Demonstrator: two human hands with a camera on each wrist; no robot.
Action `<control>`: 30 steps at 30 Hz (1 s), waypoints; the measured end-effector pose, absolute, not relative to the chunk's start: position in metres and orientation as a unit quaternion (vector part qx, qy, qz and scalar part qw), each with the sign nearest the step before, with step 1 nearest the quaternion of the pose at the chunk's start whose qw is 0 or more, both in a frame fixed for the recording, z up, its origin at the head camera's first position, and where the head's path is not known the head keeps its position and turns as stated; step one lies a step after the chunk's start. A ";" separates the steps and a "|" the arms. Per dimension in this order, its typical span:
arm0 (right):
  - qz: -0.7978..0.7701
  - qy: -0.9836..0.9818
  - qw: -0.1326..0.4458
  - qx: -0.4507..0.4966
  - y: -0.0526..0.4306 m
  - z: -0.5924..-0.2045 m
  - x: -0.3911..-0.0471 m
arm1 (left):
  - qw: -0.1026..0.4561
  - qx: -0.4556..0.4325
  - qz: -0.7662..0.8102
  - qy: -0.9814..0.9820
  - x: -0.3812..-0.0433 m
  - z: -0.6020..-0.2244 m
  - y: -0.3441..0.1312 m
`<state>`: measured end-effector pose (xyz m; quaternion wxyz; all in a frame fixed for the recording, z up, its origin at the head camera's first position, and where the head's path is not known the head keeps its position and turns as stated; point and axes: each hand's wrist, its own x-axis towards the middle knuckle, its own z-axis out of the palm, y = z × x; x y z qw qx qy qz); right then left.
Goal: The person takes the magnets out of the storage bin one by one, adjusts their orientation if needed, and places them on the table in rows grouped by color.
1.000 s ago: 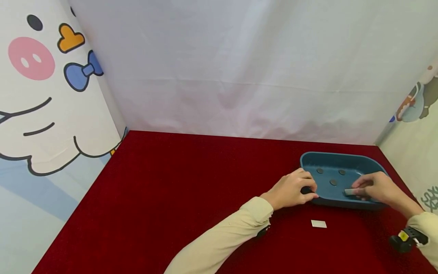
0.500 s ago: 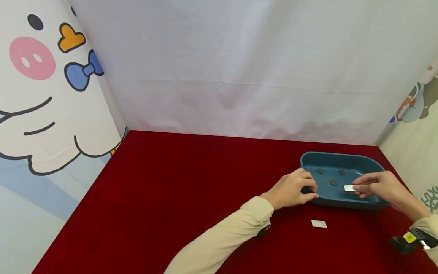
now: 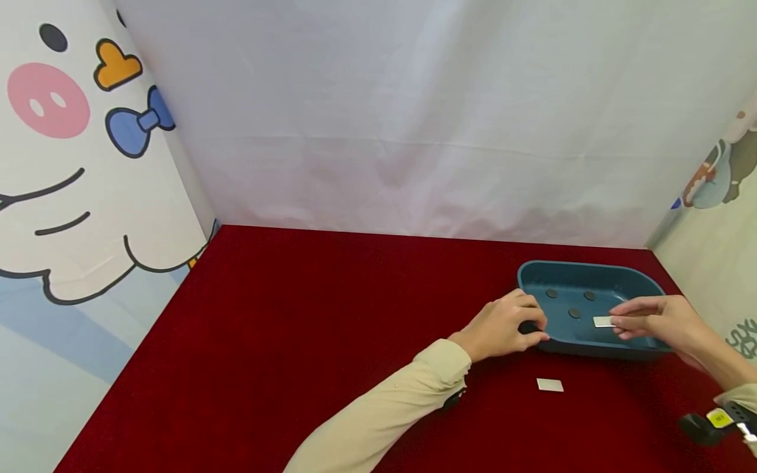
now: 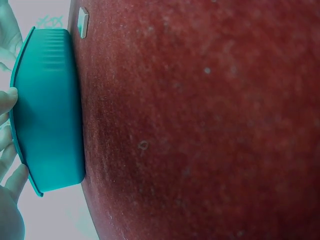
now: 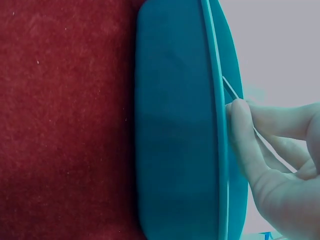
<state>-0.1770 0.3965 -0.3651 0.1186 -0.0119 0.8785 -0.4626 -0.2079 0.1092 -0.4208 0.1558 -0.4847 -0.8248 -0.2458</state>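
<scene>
1. Head view: a blue oblong tray (image 3: 597, 345) sits on the red surface (image 3: 355, 315), its long side running left to right. The left hand (image 3: 503, 326) grips the tray's near left corner. The right hand (image 3: 662, 323) pinches one end of a white tile (image 3: 602, 322) over the tray. The tile's long axis runs crosswise, roughly along the tray's length, its free end pointing toward the left hand. Three small dark discs (image 3: 574, 313) lie on the tray's floor, left of the tile. A loose white rectangle (image 3: 550, 385) lies flat in front of the tray, nearer the left hand than the right.

2. Left wrist view: thumb and fingers hold the tray's rim; the loose rectangle lies beside its base.

3. Right wrist view: thumb and fingers clasp the tile just behind the near rim. Whether it touches the rim, I cannot tell.
</scene>
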 end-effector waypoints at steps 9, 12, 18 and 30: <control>-0.502 0.856 0.122 0.021 0.398 -0.367 -0.172 | 0.154 -0.483 -0.241 -0.828 -0.207 -0.420 0.109; -0.524 0.841 0.135 0.027 0.400 -0.366 -0.169 | 0.155 -0.483 -0.240 -0.828 -0.207 -0.420 0.109; -0.565 0.811 0.150 0.021 0.404 -0.366 -0.163 | 0.155 -0.482 -0.242 -0.828 -0.207 -0.421 0.109; -0.640 0.750 0.165 0.027 0.408 -0.367 -0.155 | 0.154 -0.486 -0.236 -0.827 -0.207 -0.418 0.109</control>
